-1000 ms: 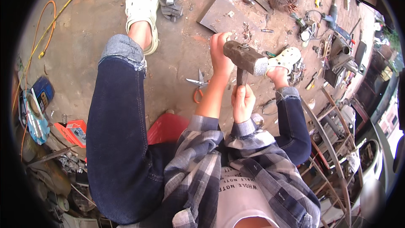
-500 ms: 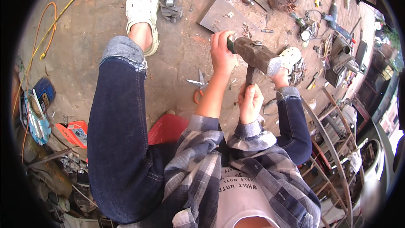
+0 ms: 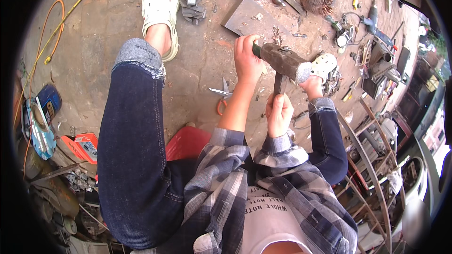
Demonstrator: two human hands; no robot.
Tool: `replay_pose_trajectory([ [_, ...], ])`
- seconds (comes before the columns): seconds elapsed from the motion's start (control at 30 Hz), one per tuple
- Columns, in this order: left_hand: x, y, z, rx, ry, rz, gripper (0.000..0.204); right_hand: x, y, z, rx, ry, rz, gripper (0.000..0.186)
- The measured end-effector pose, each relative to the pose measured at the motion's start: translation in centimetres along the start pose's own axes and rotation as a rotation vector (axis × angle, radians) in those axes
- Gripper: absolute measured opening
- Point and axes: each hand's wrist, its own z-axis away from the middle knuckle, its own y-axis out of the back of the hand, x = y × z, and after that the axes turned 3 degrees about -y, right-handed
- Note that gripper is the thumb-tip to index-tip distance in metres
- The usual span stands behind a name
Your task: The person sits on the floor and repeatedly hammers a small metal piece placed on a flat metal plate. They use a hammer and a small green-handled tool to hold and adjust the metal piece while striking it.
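Right now the person is sitting low over a paved floor (image 3: pixel 94 42), knees apart, working w/ both hands betw. the feet. Left hand (image 3: pixel 247 59) is clenching its grip around a dark green rod-like tool (image 3: pixel 256 50) held roughly upright; only a short bit of it is showing beside the fingers, at abt 3 o'clock of the hand. Right hand (image 3: pixel 279 113) is wrapping its grip tight on the wooden handle of a sledgehammer (image 3: pixel 282 61). The hammer's rusty head is hanging just beside the left hand, at its 3 o'clock, and right above the right hand at 12 o'clock. Can't tell if the head is touching the green tool or just next to it.

A flat grey metal plate (image 3: pixel 245 16) is lying on the floor at 12 o'clock of the left hand, w/ small metal scraps scattered near it. Orange-handled scissors (image 3: pixel 221 99) are lying at abt 8 o'clock of the left hand, near the forearm. White clog on the left foot (image 3: pixel 160 9) is sitting well off at 10 o'clock; the other white clog (image 3: pixel 325 66) is just past the hammer head at 3 o'clock. A red stool (image 3: pixel 186 141) is showing under the person. An orange cable (image 3: pixel 52 28) is curling along the floor far out at 9 o'clock, and a clutter of tools is spreading out at 2 o'clock.
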Motion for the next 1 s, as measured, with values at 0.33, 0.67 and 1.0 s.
replay_pose_trajectory([
  [0.33, 0.1, 0.2, -0.2, -0.044, 0.0, -0.029, 0.033, 0.1, 0.1, -0.1, -0.001, -0.014, -0.009, 0.03],
  [0.67, 0.5, 0.3, -1.4, -0.105, 0.022, -0.036, 0.034, -1.1, -0.3, 0.3, 0.0, 0.159, 0.04, 0.041],
  [1.0, 0.3, 0.0, -1.7, -0.044, 0.039, 0.008, 0.028, -2.9, -0.2, 1.2, 0.027, 0.225, 0.016, 0.05],
])
